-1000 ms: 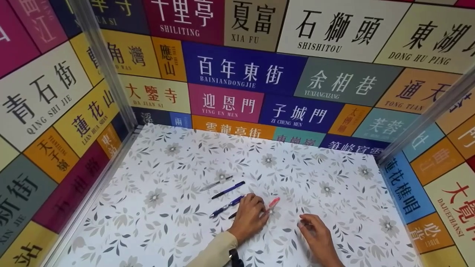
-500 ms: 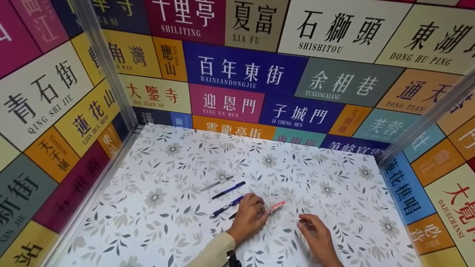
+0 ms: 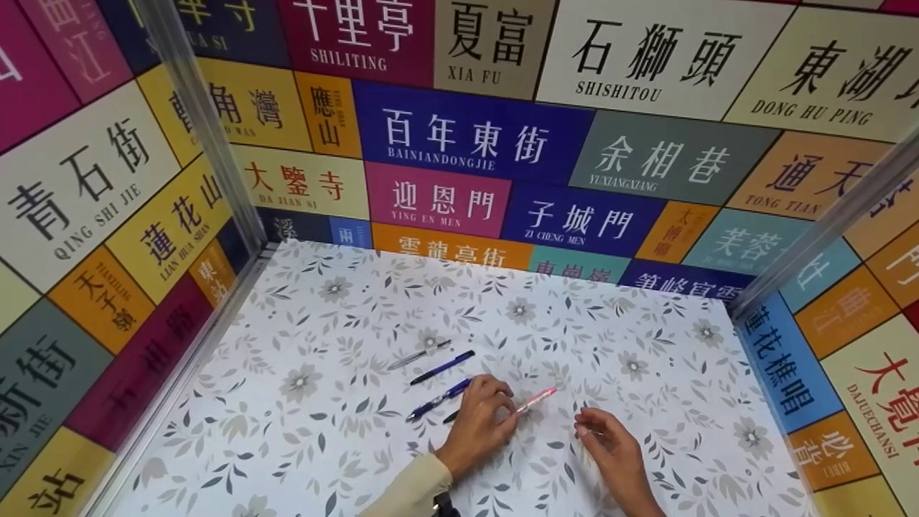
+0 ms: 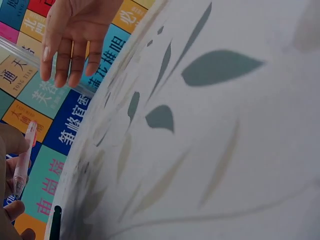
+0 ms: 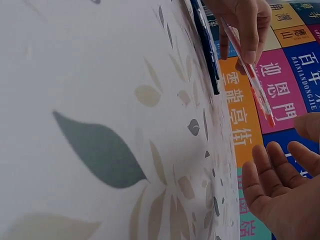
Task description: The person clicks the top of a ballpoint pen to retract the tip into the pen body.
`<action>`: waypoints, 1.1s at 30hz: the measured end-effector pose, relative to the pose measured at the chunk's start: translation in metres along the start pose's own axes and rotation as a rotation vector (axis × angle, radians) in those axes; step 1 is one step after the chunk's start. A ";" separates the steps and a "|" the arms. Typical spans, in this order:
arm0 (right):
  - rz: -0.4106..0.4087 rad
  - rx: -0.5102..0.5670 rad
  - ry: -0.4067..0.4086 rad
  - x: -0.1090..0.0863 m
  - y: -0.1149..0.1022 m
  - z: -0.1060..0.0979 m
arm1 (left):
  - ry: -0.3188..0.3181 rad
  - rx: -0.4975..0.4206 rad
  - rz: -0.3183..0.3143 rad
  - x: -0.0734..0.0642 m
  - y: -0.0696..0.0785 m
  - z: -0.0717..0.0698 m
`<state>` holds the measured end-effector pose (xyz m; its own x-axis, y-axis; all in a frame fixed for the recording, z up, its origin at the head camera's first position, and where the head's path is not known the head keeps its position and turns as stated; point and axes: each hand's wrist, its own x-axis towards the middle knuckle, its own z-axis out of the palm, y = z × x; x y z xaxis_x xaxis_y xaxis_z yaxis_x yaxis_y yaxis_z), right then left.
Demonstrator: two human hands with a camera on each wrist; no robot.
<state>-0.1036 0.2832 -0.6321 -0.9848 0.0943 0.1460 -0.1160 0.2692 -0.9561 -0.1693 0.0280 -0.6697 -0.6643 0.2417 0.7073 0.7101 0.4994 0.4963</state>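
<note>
My left hand (image 3: pixel 479 424) pinches a clear-barrelled pen (image 3: pixel 536 401) with a pinkish-red end, which points up and right toward my other hand. In the right wrist view the pen (image 5: pixel 255 82) hangs from the thumb and fingers of the left hand (image 5: pixel 245 27), raised over the tabletop. My right hand (image 3: pixel 612 449) is a short way to the right, holding nothing; its fingers are relaxed and slightly bent, palm turned inward in the left wrist view. Just left of the left hand lie a blue pen with a clear part (image 3: pixel 438 401) and a dark pen (image 3: pixel 451 416), mostly hidden by that hand.
Farther back on the white floral tabletop (image 3: pixel 344 445) lie a blue pen (image 3: pixel 442 367) and a grey clear pen (image 3: pixel 419 355), roughly parallel. Colourful sign-printed walls (image 3: pixel 459 136) rise behind and on both sides, with metal posts (image 3: pixel 215 136) at the corners.
The pen's pink end has swung and slid out to the right from the left hand, showing more barrel. The right hand has shifted slightly up and left. The other pens stay put.
</note>
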 end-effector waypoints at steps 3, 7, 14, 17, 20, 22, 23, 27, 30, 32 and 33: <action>0.015 0.042 0.003 0.000 -0.004 0.002 | 0.005 -0.019 -0.006 0.002 0.004 -0.002; 0.031 0.058 -0.004 0.000 -0.009 0.006 | 0.002 -0.056 -0.015 0.004 0.010 -0.005; 0.037 0.073 -0.035 -0.004 -0.018 0.011 | -0.020 -0.120 -0.030 0.007 0.023 -0.011; 0.030 0.091 -0.035 -0.005 -0.020 0.014 | -0.023 -0.140 -0.021 0.008 0.027 -0.012; 0.016 0.107 -0.039 -0.006 -0.022 0.017 | -0.029 -0.165 -0.015 0.008 0.031 -0.013; 0.005 0.115 -0.041 -0.007 -0.024 0.019 | -0.034 -0.182 -0.015 0.008 0.033 -0.013; 0.001 0.113 -0.043 -0.007 -0.025 0.020 | -0.034 -0.192 -0.014 0.008 0.034 -0.013; 0.007 0.119 -0.049 -0.008 -0.028 0.023 | -0.034 -0.219 -0.010 0.008 0.036 -0.012; 0.019 0.127 -0.048 -0.008 -0.029 0.024 | -0.035 -0.226 -0.004 0.008 0.037 -0.011; 0.018 0.133 -0.044 -0.008 -0.030 0.025 | -0.041 -0.227 -0.010 0.008 0.038 -0.012; 0.015 0.135 -0.041 -0.007 -0.030 0.026 | -0.042 -0.226 -0.012 0.007 0.038 -0.012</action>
<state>-0.0961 0.2496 -0.6107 -0.9907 0.0570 0.1234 -0.1147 0.1362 -0.9840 -0.1442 0.0391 -0.6394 -0.6788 0.2736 0.6814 0.7331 0.3047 0.6080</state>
